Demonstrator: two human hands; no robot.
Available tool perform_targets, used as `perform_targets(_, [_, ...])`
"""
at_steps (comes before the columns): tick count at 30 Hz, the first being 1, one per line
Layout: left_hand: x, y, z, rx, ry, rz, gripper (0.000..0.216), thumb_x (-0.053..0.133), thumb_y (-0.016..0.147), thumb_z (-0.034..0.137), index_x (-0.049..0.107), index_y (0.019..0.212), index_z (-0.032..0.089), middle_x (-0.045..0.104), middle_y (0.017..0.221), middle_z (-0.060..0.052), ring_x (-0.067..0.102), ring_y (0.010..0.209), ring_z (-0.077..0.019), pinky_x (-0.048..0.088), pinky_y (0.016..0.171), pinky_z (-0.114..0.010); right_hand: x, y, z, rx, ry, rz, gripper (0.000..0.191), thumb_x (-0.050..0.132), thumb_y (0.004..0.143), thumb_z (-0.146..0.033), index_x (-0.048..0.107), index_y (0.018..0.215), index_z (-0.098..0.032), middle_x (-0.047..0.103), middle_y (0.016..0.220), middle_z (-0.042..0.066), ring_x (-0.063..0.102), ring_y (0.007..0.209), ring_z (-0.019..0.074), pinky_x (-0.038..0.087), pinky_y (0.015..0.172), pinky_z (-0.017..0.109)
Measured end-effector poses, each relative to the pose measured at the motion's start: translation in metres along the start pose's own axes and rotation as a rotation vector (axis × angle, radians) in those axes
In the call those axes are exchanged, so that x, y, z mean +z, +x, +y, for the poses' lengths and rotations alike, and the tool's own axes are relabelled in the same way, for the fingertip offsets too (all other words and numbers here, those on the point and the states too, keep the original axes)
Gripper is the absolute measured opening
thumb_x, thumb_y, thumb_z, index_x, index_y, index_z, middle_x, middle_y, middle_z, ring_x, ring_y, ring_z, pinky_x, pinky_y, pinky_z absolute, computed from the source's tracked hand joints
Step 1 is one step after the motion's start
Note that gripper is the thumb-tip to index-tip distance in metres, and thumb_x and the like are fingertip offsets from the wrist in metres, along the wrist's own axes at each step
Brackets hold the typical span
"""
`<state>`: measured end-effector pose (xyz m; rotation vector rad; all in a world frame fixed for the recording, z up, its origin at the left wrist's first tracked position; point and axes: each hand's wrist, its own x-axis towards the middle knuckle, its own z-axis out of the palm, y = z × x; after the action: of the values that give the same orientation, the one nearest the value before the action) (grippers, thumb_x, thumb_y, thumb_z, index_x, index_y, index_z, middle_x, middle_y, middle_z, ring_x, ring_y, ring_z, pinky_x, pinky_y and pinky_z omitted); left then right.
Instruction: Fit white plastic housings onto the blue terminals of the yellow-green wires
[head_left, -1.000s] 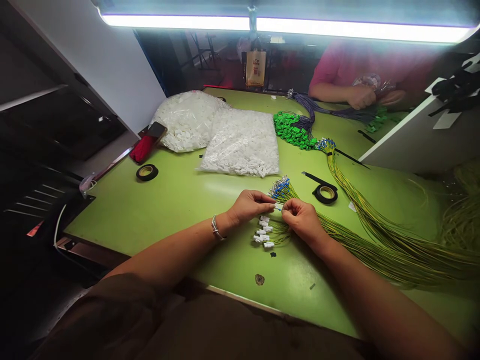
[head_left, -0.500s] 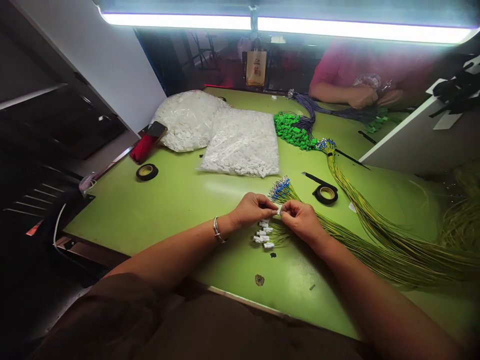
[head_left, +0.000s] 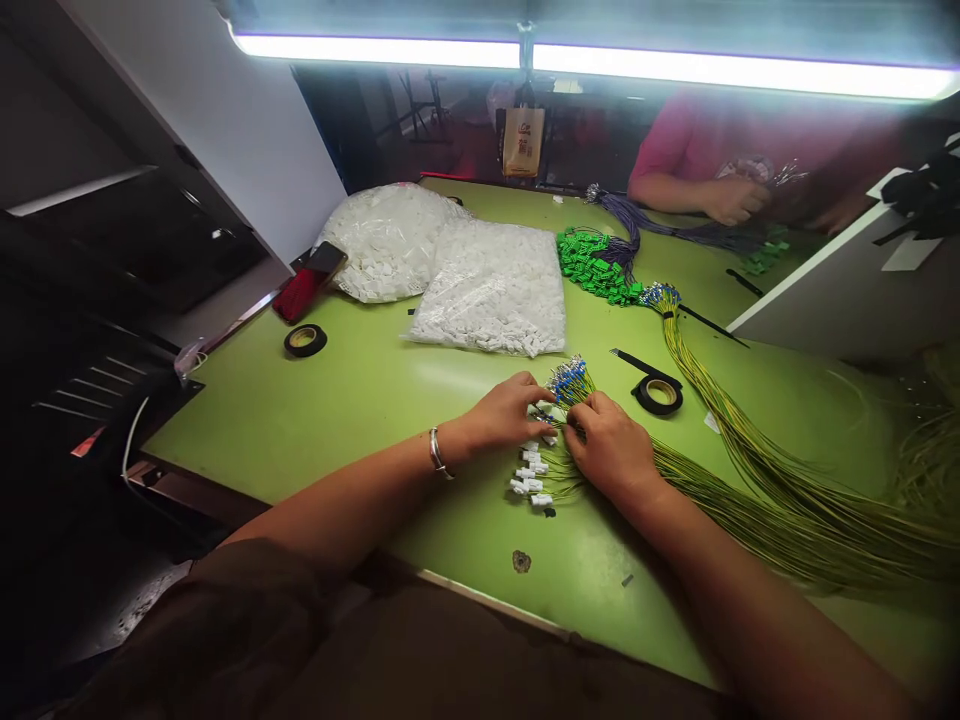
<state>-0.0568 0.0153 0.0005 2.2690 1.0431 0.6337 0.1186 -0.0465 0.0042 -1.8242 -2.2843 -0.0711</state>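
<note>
My left hand (head_left: 506, 412) is beside a bundle of yellow-green wires with blue-sleeved metal ends (head_left: 570, 380). Its thumb and fingers are apart, with small wire ends showing between them. Close on its right, my right hand (head_left: 609, 440) has its fingers curled together on a yellow-green wire, the grip partly hidden. Below the hands, several white plastic connectors (head_left: 531, 480) lie in a loose column on the table, fitted on yellow-green wires. The rest of the wire bundle (head_left: 720, 500) runs under my right forearm to the right.
Two clear bags of white connectors (head_left: 491, 290) lie at the back. Black tape rolls (head_left: 660, 394) sit right and left. Green connectors (head_left: 600, 268) on dark wires and a second yellow-green bundle (head_left: 694, 375) lie further right. A person's hand (head_left: 739, 200) shows behind.
My hands have come apart from their pinch around a small white connector. My left fingers have spread, and my right hand has curled lower by the wires. The view has shifted slightly.
</note>
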Motion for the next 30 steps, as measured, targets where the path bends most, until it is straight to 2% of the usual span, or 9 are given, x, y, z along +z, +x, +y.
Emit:
perform_targets(5, [0.001,0.001,-0.001,0.0,0.056,-0.126,0.033,0.07,0.072,0.033,0.064,0.099,0.015,0.051,0.09,-0.006,0.053,0.087,-0.0191,0.045,0.083,-0.032,0.002,0.0,0.001,0.034,0.015,-0.024,0.014,0.052,0.084,-0.029,0.058,0.092,-0.02,0.062,0.095,0.006,0.057,0.076,0.0188,0.031,0.058,0.029])
perform_targets(8, [-0.005,-0.008,0.002,-0.027,0.01,-0.157,0.063,0.075,0.064,0.036,0.053,0.12,0.018,0.048,0.097,-0.005,0.052,0.087,-0.0188,0.046,0.083,-0.033,0.003,0.003,0.004,0.058,0.004,-0.074,0.022,0.053,0.084,-0.034,0.055,0.1,-0.019,0.063,0.097,0.005,0.058,0.075,0.0192,0.03,0.057,0.029])
perform_targets(11, [-0.009,-0.017,0.006,-0.038,-0.044,-0.186,0.089,0.078,0.059,0.035,0.036,0.136,0.019,0.045,0.105,-0.006,0.052,0.085,-0.0174,0.047,0.082,-0.033,0.0,0.005,0.004,0.027,-0.02,-0.152,0.019,0.053,0.085,-0.037,0.057,0.095,-0.02,0.063,0.092,0.004,0.058,0.076,0.0191,0.029,0.057,0.029])
perform_targets(13, [-0.008,-0.018,0.006,-0.032,-0.058,-0.19,0.079,0.075,0.064,0.036,0.041,0.133,0.019,0.045,0.105,-0.007,0.052,0.085,-0.0168,0.047,0.082,-0.032,-0.002,0.005,0.003,-0.004,-0.039,-0.182,0.017,0.051,0.087,-0.036,0.057,0.087,-0.02,0.062,0.088,0.004,0.058,0.077,0.0189,0.029,0.057,0.029])
perform_targets(16, [-0.004,-0.012,0.004,-0.034,-0.005,-0.163,0.039,0.068,0.073,0.03,0.06,0.109,0.016,0.048,0.098,-0.006,0.052,0.085,-0.016,0.046,0.082,-0.03,-0.001,0.005,0.002,-0.068,-0.068,-0.156,0.019,0.048,0.089,-0.033,0.056,0.079,-0.019,0.06,0.085,0.005,0.056,0.08,0.0195,0.032,0.063,0.03])
perform_targets(19, [0.0,-0.006,0.001,-0.002,0.136,-0.149,0.018,0.06,0.077,0.021,0.063,0.095,0.017,0.05,0.092,-0.005,0.052,0.083,-0.0157,0.045,0.079,-0.028,0.003,0.004,0.003,-0.133,-0.036,-0.112,0.016,0.048,0.088,-0.029,0.056,0.079,-0.018,0.06,0.086,0.007,0.054,0.082,0.0204,0.035,0.07,0.03])
perform_targets(22, [0.002,-0.003,0.003,0.02,0.283,-0.115,0.014,0.05,0.084,0.021,0.06,0.091,0.017,0.05,0.09,-0.004,0.052,0.078,-0.0144,0.045,0.073,-0.026,0.007,0.004,0.002,-0.134,0.046,-0.075,0.011,0.049,0.087,-0.024,0.055,0.081,-0.017,0.06,0.086,0.008,0.053,0.082,0.0207,0.036,0.073,0.03])
perform_targets(26, [0.004,-0.005,0.008,0.083,0.426,-0.053,0.018,0.041,0.089,0.024,0.057,0.092,0.017,0.052,0.093,-0.005,0.051,0.075,-0.0135,0.044,0.065,-0.023,0.01,0.005,-0.001,-0.047,0.147,-0.059,0.011,0.046,0.085,-0.019,0.057,0.085,-0.017,0.063,0.084,0.008,0.056,0.076,0.0202,0.036,0.066,0.029])
perform_targets(30, [-0.001,-0.006,0.001,0.163,0.337,-0.006,0.017,0.047,0.088,0.024,0.059,0.097,0.017,0.055,0.095,-0.006,0.054,0.081,-0.0134,0.046,0.07,-0.023,0.017,0.008,0.004,-0.006,0.35,0.007,0.015,0.047,0.081,-0.021,0.061,0.08,-0.018,0.066,0.079,0.006,0.058,0.071,0.0189,0.039,0.065,0.028])
